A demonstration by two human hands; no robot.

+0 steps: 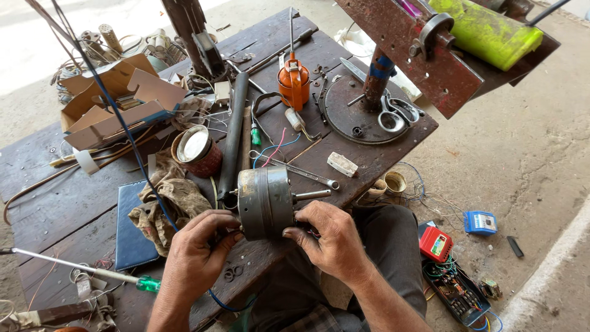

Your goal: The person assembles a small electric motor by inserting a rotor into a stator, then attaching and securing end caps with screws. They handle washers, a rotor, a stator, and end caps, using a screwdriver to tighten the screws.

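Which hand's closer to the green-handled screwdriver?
Left. The left hand grips the motor just right of the green-handled screwdriver; the right hand is beyond the motor.

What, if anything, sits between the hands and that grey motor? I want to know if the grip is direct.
Nothing visible does. The left hand and right hand both touch the grey motor directly at its lower end. The rag lies to the left of it, apart from the grip, and the wrench lies behind it.

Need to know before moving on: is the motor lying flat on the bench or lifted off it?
Lifted. Both hands, left and right, hold the grey motor at the bench edge, its shaft pointing sideways to the right.
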